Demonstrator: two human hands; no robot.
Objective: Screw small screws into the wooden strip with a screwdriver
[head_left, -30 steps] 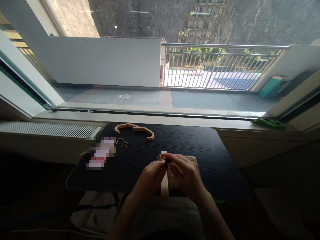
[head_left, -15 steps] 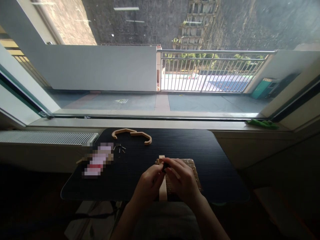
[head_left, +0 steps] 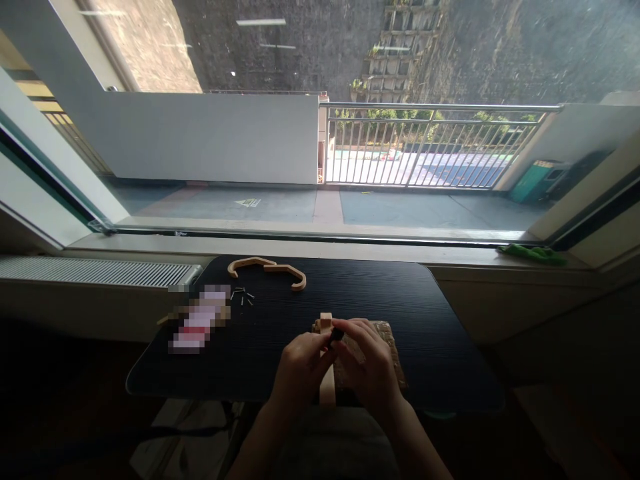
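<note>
Over the near part of the black table, my right hand (head_left: 370, 360) pinches a small dark piece (head_left: 337, 333) between thumb and fingers. My left hand (head_left: 300, 363) is closed against the same piece from the other side, its fingertips partly hidden. What kind of thing the dark piece is, I cannot make out. Beneath both hands a pale wooden strip (head_left: 327, 390) runs away from me, its far end showing past my fingers. Under my right hand lies a brown, shiny, wrapped-looking slab (head_left: 393, 343), half covered by the hand.
Two curved wooden pieces (head_left: 287, 269) lie at the back of the black table (head_left: 440, 367). Several small screws or nails (head_left: 243, 293) are scattered near a blurred pinkish item (head_left: 203, 320) at left. A window sill (head_left: 350, 248) with a green cloth (head_left: 533, 254) borders the far edge.
The dark piece shows more clearly between my fingertips, tilted a little to the right. My hands stay over the strip and slab; the whole view has shifted slightly.
</note>
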